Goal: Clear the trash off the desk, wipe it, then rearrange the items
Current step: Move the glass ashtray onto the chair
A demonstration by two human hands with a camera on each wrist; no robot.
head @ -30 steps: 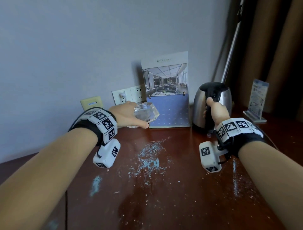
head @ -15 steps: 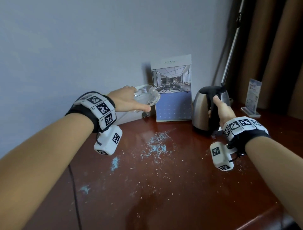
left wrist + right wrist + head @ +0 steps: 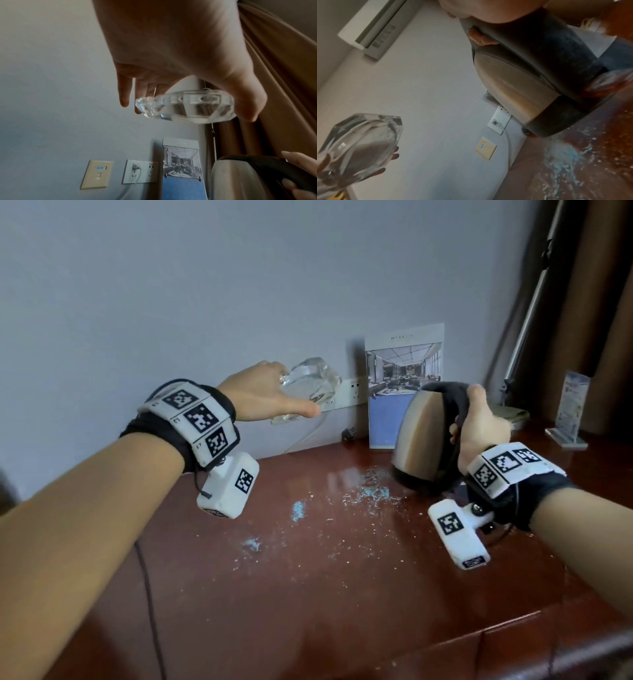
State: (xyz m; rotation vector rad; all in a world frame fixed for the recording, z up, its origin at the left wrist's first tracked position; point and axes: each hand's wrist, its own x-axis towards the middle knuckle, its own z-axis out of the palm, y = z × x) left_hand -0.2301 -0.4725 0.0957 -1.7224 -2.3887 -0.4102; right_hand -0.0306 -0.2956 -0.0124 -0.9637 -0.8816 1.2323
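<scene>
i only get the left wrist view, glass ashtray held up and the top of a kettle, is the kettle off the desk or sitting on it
Observer: The right hand grips the steel kettle with a black handle, tilted; its base looks lifted off the dark red wooden desk.
Operator: anything on the desk near it
Observer: Light blue and white crumbs lie scattered just left of the kettle's base.
Operator: is the ashtray clean
Observer: Seen from the right wrist, the clear faceted glass ashtray in the left hand shows a few dark specks in its bowl.
</scene>
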